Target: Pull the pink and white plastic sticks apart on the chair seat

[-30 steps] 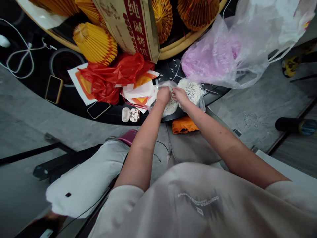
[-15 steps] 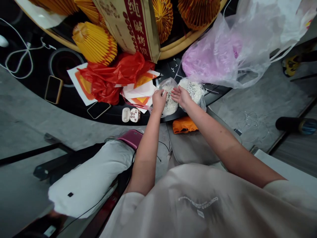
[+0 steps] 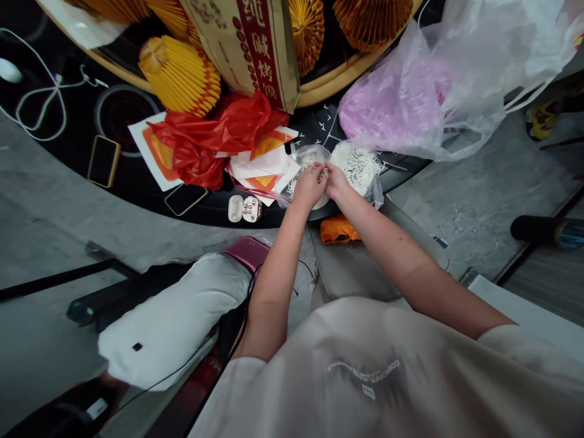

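My left hand [image 3: 311,184] and my right hand [image 3: 336,180] meet over a clear plastic bag [image 3: 283,194] holding small white pieces, like beads or lace, too small to name. Fingertips of both hands are pressed together; anything between them is hidden. The bag lies mostly under my left hand. Just beyond my right wrist sits a second heap of the white pieces [image 3: 358,165], also in clear plastic. To the left lie white and orange printed sheets [image 3: 269,167], with a thin red cord [image 3: 246,188] across their edge.
Nearby are a red plastic bag [image 3: 201,146], an open earbud case [image 3: 245,209] and two phones [image 3: 104,161]. Behind stand a paper bag [image 3: 246,48] and yellow folded-paper pieces [image 3: 180,76]. A pink-and-white plastic bag [image 3: 396,109] is at right. A grey stool [image 3: 365,267] stands below the table edge.
My right hand's fingers, spread before, have closed in against my left hand. My left hand has shifted slightly right over the bag. The whole view has also moved a little.
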`<state>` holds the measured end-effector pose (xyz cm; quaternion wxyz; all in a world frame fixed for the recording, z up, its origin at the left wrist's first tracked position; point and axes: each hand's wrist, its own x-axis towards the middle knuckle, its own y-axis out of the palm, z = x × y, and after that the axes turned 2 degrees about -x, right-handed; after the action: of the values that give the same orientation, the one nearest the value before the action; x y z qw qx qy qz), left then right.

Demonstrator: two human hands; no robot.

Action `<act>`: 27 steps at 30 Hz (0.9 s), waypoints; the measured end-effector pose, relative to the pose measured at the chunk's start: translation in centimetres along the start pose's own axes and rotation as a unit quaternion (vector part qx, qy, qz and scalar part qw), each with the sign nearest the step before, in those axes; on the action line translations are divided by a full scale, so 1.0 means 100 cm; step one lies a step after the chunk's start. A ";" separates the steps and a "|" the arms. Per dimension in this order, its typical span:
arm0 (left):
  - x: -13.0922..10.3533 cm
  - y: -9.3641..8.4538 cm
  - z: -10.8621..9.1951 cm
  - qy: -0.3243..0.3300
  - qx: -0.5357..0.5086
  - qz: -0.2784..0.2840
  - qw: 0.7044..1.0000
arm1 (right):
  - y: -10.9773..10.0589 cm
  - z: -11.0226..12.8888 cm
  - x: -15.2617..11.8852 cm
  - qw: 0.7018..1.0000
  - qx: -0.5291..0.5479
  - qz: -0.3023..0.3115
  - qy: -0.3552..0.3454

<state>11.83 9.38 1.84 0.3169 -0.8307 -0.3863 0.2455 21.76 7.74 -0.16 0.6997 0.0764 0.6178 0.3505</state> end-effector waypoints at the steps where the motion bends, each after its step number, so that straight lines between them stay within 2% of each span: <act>1: -0.002 -0.002 -0.001 0.005 -0.002 0.001 1.000 | -0.001 -0.001 0.001 1.000 0.004 -0.003 0.000; 6: -0.008 -0.010 -0.004 0.000 -0.042 -0.013 0.999 | -0.003 -0.005 0.007 0.999 0.023 -0.020 -0.010; 10: -0.010 -0.013 -0.003 -0.027 -0.136 0.002 0.990 | -0.005 -0.008 0.012 0.999 0.034 -0.035 -0.015; 13: -0.012 -0.016 0.007 -0.039 -0.205 -0.005 0.978 | -0.005 -0.008 0.011 0.998 0.040 -0.037 -0.014; 15: -0.014 -0.020 0.020 -0.076 -0.170 -0.029 0.982 | -0.006 -0.006 0.007 0.999 0.040 -0.032 -0.003; 17: -0.014 -0.023 0.035 -0.115 -0.059 -0.035 0.991 | -0.008 -0.004 0.003 0.999 0.036 -0.028 0.008; 22: -0.008 -0.023 0.063 -0.098 0.051 0.035 0.993 | -0.017 0.003 -0.008 0.999 0.029 -0.033 0.011; 27: -0.008 -0.022 0.066 -0.079 0.126 0.099 0.984 | -0.023 0.004 -0.015 0.999 0.023 -0.041 0.012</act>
<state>5.97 12.04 -0.93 0.3619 -0.7962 -0.2919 0.3871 23.01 5.24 -0.10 0.7040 0.0626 0.6370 0.3079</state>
